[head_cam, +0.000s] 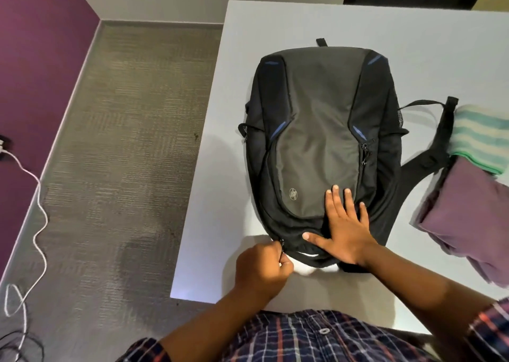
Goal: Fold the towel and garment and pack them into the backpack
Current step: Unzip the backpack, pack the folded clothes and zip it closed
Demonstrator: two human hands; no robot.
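A black and grey backpack (319, 141) lies flat on the grey table (275, 25), its front panel up and its top end toward me. My right hand (344, 229) presses flat on the near end of the bag with fingers spread. My left hand (261, 268) pinches a zipper pull at the bag's near left edge. A folded purple garment (465, 218) lies at the right edge of the table. A folded green-and-white striped towel (479, 138) sits just beyond it, lying partly on a shoulder strap (429, 157).
The table's left edge drops to a grey carpet (124, 141). A white cable (35, 210) trails over the floor along the purple wall (35, 58). The backpack's straps spread to the right toward the folded cloth.
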